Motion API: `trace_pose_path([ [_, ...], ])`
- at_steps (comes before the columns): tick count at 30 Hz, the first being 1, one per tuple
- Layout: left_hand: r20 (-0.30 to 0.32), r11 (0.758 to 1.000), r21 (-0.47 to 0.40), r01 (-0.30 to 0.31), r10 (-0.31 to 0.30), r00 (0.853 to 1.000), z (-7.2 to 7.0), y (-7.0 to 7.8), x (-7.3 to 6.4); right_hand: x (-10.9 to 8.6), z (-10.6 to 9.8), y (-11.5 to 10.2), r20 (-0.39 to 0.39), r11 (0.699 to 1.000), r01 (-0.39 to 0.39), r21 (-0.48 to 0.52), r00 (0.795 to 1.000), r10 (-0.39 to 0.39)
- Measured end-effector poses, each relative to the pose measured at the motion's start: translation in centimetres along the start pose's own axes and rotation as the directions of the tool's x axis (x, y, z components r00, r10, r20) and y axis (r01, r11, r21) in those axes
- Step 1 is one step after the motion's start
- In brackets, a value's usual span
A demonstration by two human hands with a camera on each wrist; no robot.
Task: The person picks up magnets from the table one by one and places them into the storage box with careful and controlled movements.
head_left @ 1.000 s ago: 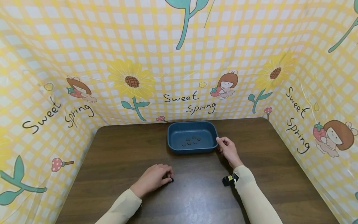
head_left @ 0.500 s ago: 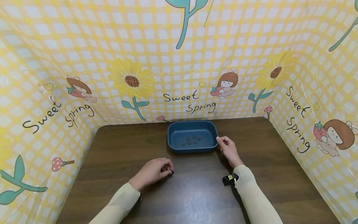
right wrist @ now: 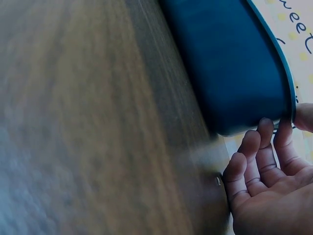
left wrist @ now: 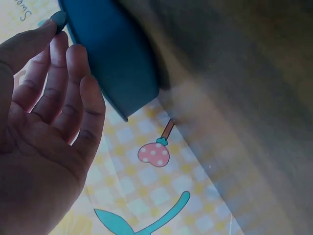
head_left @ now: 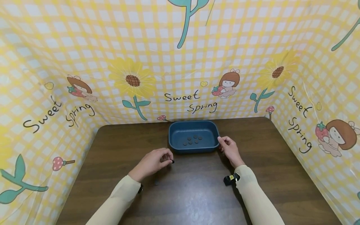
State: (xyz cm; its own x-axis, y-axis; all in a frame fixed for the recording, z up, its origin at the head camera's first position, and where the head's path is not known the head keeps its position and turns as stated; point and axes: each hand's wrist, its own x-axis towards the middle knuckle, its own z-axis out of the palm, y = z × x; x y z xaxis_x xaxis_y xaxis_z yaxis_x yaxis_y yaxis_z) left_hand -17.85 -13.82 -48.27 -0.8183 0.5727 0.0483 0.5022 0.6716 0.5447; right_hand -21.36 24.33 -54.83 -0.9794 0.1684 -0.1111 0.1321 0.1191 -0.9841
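My left hand (head_left: 153,162) pinches a small dark disc (left wrist: 59,18) between thumb and index fingertip, the other fingers loosely bent. It is over the table just in front of the near left corner of a blue rectangular tray (head_left: 194,149). Several similar dark discs (head_left: 189,142) lie flat on the tray's floor. With thumb and fingers at its right end, my right hand (head_left: 231,151) grips the tray's rim; the right wrist view shows the fingertips against the outer wall. Another dark disc (head_left: 156,183) lies on the table below the left wrist.
The brown wooden table (head_left: 270,175) reaches back to a yellow checked cloth (head_left: 180,72) with flower prints, which hangs behind and along both sides. A small black wrist camera (head_left: 231,179) sits at the right cuff.
My left hand has moved away from me toward the tray, carrying the disc. The disc on the table has come into sight behind it. My right hand and the tray stay put.
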Motion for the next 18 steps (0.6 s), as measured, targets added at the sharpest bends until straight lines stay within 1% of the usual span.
trace_pose_path([
  [6, -0.028, 0.999, -0.035, 0.01, -0.011, 1.0, -0.7, 0.1, 1.1, -0.2, 0.1, 0.1, -0.007, 1.0, 0.012, 0.016, 1.0, -0.012],
  [10, -0.039, 0.999, -0.051, 0.011, -0.013, 0.999, -0.9, 0.1, 1.9, -0.2, 0.2, -0.1, -0.007, 1.0, 0.019, 0.024, 1.0, -0.019],
  [18, -0.068, 0.997, -0.074, 0.003, -0.008, 0.998, -1.1, 0.3, 3.8, -0.3, 0.0, -0.2, 0.011, 1.0, 0.005, 0.009, 1.0, -0.006],
])
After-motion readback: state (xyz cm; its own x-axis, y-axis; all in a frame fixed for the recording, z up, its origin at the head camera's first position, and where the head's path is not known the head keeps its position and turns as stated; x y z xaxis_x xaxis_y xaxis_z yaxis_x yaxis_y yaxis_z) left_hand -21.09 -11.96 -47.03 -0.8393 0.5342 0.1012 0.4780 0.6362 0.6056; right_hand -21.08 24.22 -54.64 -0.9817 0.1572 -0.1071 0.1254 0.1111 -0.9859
